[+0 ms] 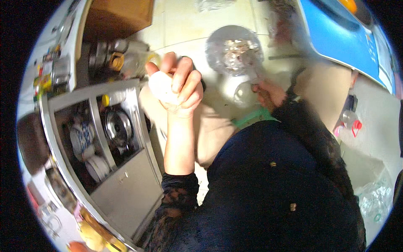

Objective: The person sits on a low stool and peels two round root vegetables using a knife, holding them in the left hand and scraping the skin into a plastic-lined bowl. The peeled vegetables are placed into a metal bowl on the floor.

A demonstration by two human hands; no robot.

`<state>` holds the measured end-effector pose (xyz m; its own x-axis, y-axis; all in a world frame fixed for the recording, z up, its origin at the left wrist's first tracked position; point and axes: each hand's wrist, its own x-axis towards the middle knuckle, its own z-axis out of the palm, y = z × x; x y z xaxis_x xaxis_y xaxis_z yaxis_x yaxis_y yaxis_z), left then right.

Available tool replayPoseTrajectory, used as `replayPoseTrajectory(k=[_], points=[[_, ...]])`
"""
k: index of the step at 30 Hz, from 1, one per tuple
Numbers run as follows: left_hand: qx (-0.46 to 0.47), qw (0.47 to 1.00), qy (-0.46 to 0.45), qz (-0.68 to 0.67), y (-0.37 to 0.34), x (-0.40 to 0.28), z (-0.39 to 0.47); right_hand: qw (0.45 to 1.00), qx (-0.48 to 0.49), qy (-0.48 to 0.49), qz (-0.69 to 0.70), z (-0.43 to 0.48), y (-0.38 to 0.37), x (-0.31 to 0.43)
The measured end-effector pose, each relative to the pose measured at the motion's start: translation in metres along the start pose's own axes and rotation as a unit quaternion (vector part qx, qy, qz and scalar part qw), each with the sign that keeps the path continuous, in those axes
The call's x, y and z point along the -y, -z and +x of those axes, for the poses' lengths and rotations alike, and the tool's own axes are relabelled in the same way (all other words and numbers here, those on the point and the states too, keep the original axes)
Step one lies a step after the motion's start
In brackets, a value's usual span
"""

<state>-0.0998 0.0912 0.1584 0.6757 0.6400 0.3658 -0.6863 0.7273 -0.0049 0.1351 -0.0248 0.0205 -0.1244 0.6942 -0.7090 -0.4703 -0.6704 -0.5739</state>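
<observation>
My left hand (185,86) is raised in front of me, its fingers curled around a white rounded object (162,86). That object is overexposed, so I cannot tell exactly what it is. Farther right, my right hand (271,94) is blurred and closed around a blurred greyish tool (252,64), whose kind I cannot make out. The tool's far end overlaps a round bin (215,52) that seems lined with clear plastic. Pale and brown scraps (236,55) lie inside the bin. Just left of my right hand is a pale round thing (243,94), also blurred.
On the left, a cabinet (126,186) has open shelves with a metal lid (118,126) and bowls (82,138). Jars (129,61) stand beyond it. A blue-topped table (340,41) is at upper right. A red-capped plastic bottle (350,119) is on the right.
</observation>
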Motion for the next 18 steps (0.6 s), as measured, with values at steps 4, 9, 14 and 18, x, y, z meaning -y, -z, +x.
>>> replayPoseTrajectory(k=[4,9,14,18], points=[[0.013,0.996,-0.088,0.032,-0.027,-0.028,-0.068,0.999,-0.016,-0.022,0.047,-0.030,-0.002,0.003],[-0.467,0.821,-0.328,0.000,0.043,-0.057,-0.236,0.994,0.028,-0.023,0.101,0.008,0.048,-0.023],[-0.705,0.632,-0.317,-0.053,0.121,0.038,-0.456,0.984,0.127,-0.063,0.112,0.037,0.014,-0.049],[-0.762,0.597,-0.239,-0.081,0.225,0.096,-0.445,0.994,0.051,-0.038,0.093,0.000,0.040,-0.016]])
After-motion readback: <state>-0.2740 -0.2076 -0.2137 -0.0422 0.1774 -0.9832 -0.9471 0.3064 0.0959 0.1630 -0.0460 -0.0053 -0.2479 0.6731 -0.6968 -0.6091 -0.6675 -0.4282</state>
